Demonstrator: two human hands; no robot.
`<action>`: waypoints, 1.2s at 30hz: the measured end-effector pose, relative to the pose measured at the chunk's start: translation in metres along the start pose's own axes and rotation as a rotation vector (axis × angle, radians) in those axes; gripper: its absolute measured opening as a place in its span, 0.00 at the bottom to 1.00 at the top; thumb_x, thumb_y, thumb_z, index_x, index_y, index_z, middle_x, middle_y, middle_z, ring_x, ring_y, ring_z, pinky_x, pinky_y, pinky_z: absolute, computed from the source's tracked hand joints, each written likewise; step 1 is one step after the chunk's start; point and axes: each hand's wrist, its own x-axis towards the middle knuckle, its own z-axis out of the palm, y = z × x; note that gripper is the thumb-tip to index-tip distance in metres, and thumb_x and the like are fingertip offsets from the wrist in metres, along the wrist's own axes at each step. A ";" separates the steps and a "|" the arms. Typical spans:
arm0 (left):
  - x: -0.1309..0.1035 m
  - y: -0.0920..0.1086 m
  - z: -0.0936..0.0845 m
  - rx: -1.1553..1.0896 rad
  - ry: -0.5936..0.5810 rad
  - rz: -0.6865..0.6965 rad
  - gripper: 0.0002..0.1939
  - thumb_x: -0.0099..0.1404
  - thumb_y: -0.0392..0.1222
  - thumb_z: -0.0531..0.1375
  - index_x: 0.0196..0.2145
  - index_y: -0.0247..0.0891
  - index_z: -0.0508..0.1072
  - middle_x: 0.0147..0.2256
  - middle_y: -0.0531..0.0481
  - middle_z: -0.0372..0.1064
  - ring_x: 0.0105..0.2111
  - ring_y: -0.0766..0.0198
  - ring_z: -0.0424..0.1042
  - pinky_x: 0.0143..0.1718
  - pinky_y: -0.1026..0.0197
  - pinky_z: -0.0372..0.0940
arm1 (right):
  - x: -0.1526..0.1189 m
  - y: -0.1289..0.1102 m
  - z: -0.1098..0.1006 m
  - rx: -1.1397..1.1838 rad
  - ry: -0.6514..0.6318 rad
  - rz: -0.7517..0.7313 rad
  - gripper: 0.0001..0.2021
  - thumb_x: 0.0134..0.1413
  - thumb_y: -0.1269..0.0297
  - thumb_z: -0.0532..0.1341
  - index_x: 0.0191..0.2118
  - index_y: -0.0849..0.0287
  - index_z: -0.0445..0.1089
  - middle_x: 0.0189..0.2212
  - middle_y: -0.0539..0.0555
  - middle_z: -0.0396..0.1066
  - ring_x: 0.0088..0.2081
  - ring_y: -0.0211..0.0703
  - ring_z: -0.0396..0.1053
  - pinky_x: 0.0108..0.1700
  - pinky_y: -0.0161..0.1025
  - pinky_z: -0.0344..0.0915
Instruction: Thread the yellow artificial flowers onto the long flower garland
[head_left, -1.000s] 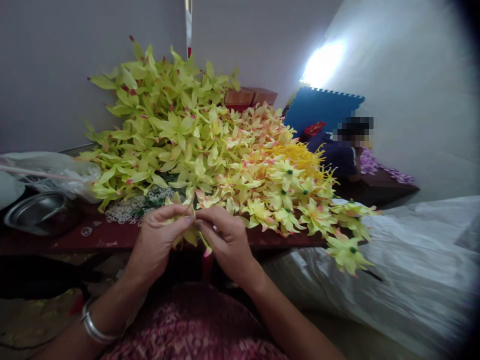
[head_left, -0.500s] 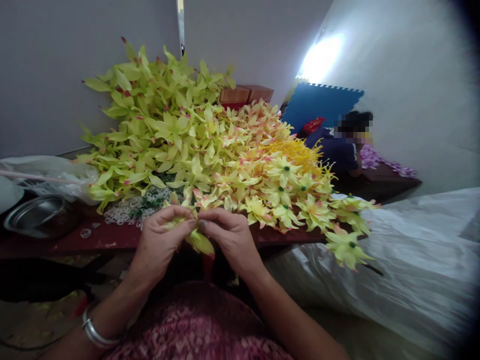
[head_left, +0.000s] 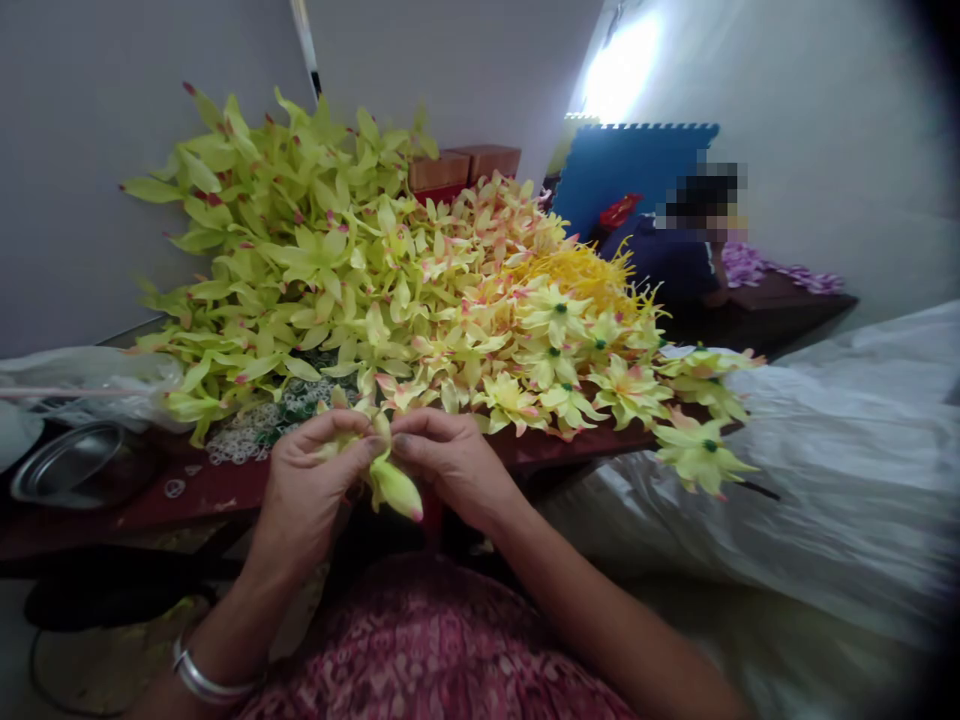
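Over the table's front edge, a yellow-green artificial flower with a pinkish petal tip is held between both hands. My left hand pinches it from the left, thumb against forefinger. From the right, my right hand closes thumb and forefinger on the flower's upper part; the exact spot between the fingertips is hard to make out. Just behind the hands lies a large heap of green artificial petals, with pink-tipped yellow petals to its right. Small white plastic rings lie behind my left hand.
Assembled flowers with green centres and yellow stamens sit on the dark red table. A metal bowl stands at left. White plastic sheeting fills the right. Another person sits beyond, near purple petals.
The view has shifted and tilted slightly. Both hands still hold the flower, and more of it shows between the fingertips. My right hand has moved a little apart from the left.
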 end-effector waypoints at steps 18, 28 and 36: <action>-0.002 -0.002 0.001 0.028 -0.006 0.020 0.10 0.46 0.39 0.69 0.24 0.36 0.71 0.19 0.56 0.68 0.17 0.70 0.66 0.18 0.69 0.63 | -0.003 0.006 0.000 0.135 -0.001 0.001 0.11 0.31 0.64 0.72 0.25 0.60 0.75 0.22 0.47 0.73 0.25 0.33 0.70 0.32 0.33 0.68; -0.002 -0.002 0.000 0.026 -0.026 0.005 0.10 0.46 0.39 0.69 0.23 0.36 0.72 0.20 0.56 0.67 0.17 0.70 0.65 0.18 0.69 0.62 | -0.004 0.003 0.002 0.164 0.012 0.063 0.10 0.29 0.67 0.72 0.24 0.63 0.74 0.19 0.48 0.73 0.22 0.33 0.70 0.29 0.31 0.66; -0.002 -0.005 -0.006 0.067 -0.068 0.065 0.07 0.48 0.38 0.68 0.24 0.36 0.73 0.26 0.55 0.67 0.22 0.71 0.65 0.24 0.70 0.62 | -0.003 0.002 -0.002 0.187 -0.010 0.121 0.11 0.28 0.69 0.72 0.23 0.63 0.73 0.19 0.48 0.73 0.23 0.34 0.70 0.30 0.33 0.67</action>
